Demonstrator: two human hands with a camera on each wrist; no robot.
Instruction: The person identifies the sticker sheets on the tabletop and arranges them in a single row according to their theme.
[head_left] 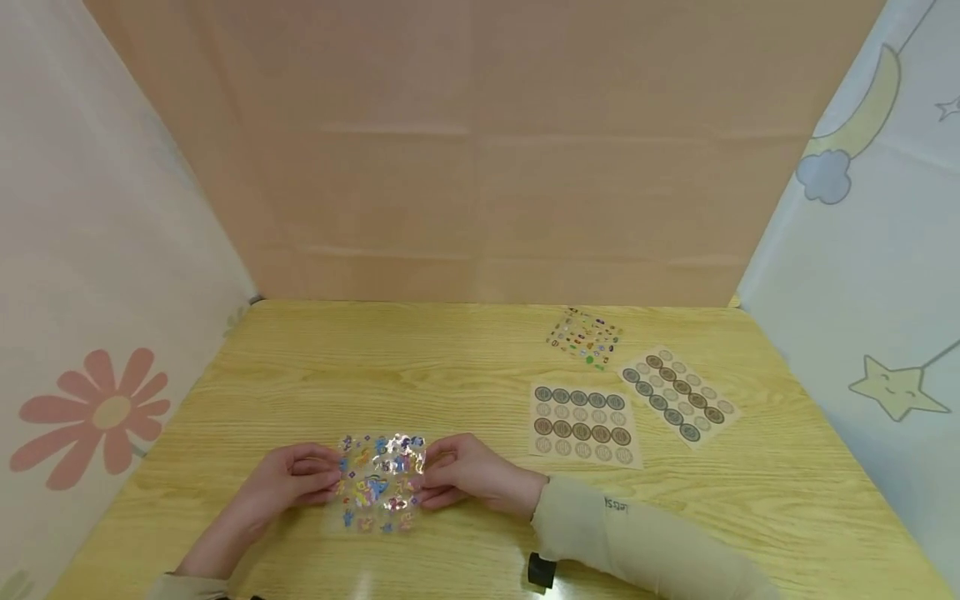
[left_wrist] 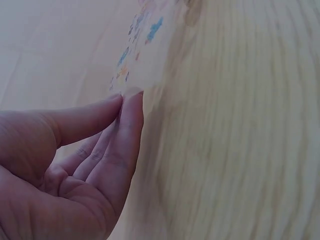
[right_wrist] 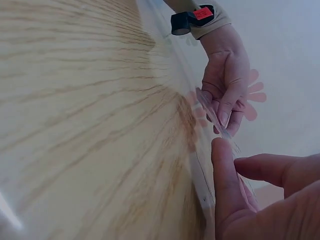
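A clear sticker sheet (head_left: 375, 483) with colourful cartoon figures is held up between both hands, and light glints off its upper right. My left hand (head_left: 292, 481) pinches its left edge; in the left wrist view the thumb and forefinger (left_wrist: 131, 112) meet on a corner of the sheet. On the opposite edge, my right hand (head_left: 476, 475) pinches between thumb and fingers. Seen nearly edge-on in the right wrist view, the sticker sheet (right_wrist: 215, 114) spans from one hand to the other, apart from the wooden surface.
To the right on the wooden table (head_left: 420, 358) lie a beige sheet of round stickers (head_left: 585, 425), another tilted one (head_left: 678, 396), and a small clear sticker sheet (head_left: 585, 337) behind them. A tan backdrop (head_left: 480, 167) and printed side curtains enclose the table.
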